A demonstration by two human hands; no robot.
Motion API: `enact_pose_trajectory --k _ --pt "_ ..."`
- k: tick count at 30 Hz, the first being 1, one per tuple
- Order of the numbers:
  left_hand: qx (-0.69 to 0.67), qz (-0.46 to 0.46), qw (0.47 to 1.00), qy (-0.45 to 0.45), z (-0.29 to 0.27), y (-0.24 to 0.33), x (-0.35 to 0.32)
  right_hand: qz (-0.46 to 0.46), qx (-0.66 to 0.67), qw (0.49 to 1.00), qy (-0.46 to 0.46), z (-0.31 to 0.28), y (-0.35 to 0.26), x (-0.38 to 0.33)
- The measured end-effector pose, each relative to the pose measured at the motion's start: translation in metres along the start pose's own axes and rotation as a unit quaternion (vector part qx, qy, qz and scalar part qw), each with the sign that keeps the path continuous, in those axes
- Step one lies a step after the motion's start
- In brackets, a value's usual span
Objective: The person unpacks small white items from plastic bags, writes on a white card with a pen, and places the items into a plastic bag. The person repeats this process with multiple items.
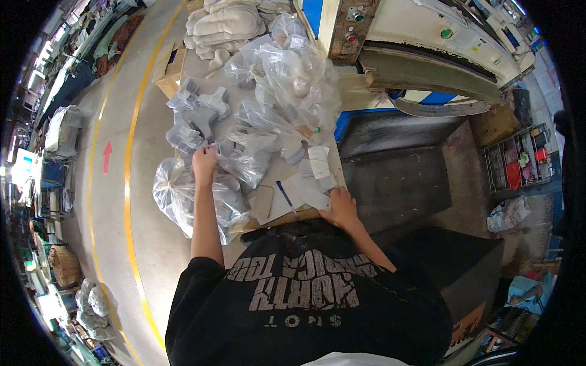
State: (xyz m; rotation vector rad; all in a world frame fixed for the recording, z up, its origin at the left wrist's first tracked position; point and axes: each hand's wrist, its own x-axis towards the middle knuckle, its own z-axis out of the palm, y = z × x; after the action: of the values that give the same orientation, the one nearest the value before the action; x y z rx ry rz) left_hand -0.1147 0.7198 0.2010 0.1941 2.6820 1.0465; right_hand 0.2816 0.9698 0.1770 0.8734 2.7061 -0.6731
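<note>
My left hand reaches to the near edge of a pile of folded grey fabric pieces, sock-like in shape. Its fingers are drawn together, and what they pinch, if anything, is hidden. At the table's front right, my right hand is closed on the end of a flat pale grey sock-like piece. Left of that piece lie a blue pen and a flat pale card-like piece with rounded corners. A white paper slip rests just beyond it.
A knotted clear plastic bag bulges beside my left forearm. More filled clear bags crowd the table's far right, with cream fabric stacks behind. A machine with buttons stands at the right. Yellow lines mark the floor at left.
</note>
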Motion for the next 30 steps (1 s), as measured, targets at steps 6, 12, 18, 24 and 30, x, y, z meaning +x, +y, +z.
enact_pose_trajectory --k 6,12,18,24,30 --pt "-0.435 0.040 0.898 -0.052 -0.029 0.080 -0.058 -0.037 0.196 0.970 -0.141 -0.054 0.026 0.003" --pt "-0.505 0.120 0.846 -0.118 -0.047 0.145 -0.104 -0.109 0.269 0.956 -0.036 -0.114 0.004 0.013" --pt "-0.519 0.198 0.817 -0.157 -0.070 0.199 -0.154 -0.169 0.368 0.911 0.077 -0.167 -0.044 0.014" --pt "-0.522 0.239 0.780 -0.248 -0.093 0.212 -0.180 -0.281 0.358 0.877 0.154 -0.205 -0.104 0.012" --pt "-0.506 0.222 0.776 -0.302 -0.085 0.214 -0.200 -0.382 0.252 0.889 0.013 -0.182 -0.147 0.000"
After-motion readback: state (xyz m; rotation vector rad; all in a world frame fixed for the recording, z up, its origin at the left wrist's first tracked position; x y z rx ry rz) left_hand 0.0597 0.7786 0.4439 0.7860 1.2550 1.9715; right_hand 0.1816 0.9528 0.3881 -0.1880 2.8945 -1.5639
